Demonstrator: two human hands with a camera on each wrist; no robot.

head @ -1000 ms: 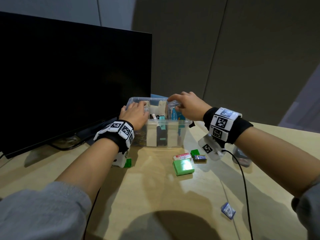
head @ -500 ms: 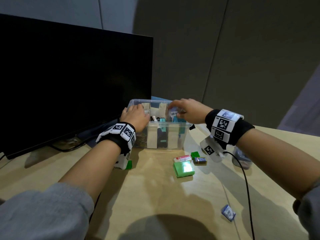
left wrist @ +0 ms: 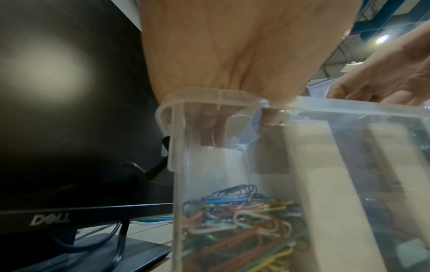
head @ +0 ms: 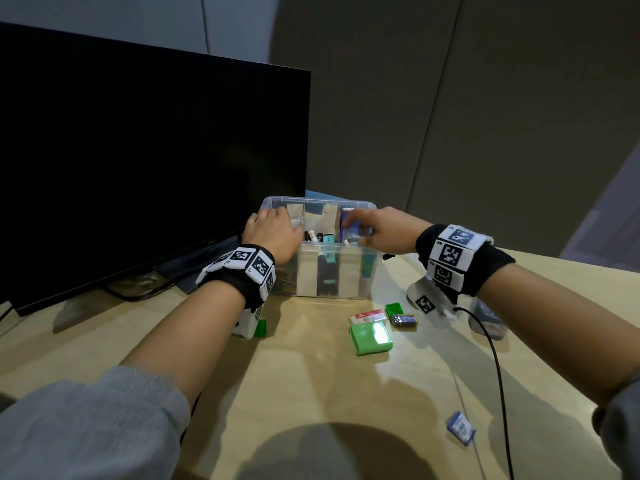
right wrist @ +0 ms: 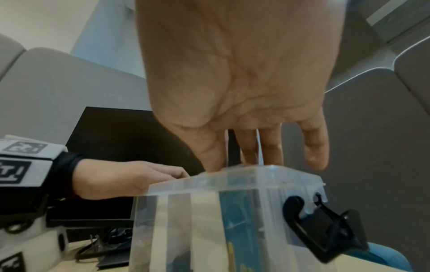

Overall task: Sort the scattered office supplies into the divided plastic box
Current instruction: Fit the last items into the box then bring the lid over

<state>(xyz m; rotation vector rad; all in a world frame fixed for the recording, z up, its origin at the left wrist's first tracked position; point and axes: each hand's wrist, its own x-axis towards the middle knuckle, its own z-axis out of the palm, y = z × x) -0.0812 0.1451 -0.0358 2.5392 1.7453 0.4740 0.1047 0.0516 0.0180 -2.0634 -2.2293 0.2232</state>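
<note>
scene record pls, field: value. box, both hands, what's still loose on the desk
box: clear divided plastic box on the desk, beside the monitor
left compartment: coloured paper clips
middle compartment: markers
left hand: left hand over the box's left end, fingers inside the left compartment; grip unclear
right hand: right hand over the box's right end, fingers dipping inside; grip unclear
loose items: green case, red-and-white pack, small green box, blue packet

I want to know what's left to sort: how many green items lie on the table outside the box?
3: a large green box in the middle, a small green piece behind it, another under the left wrist. Others may be hidden.
</note>
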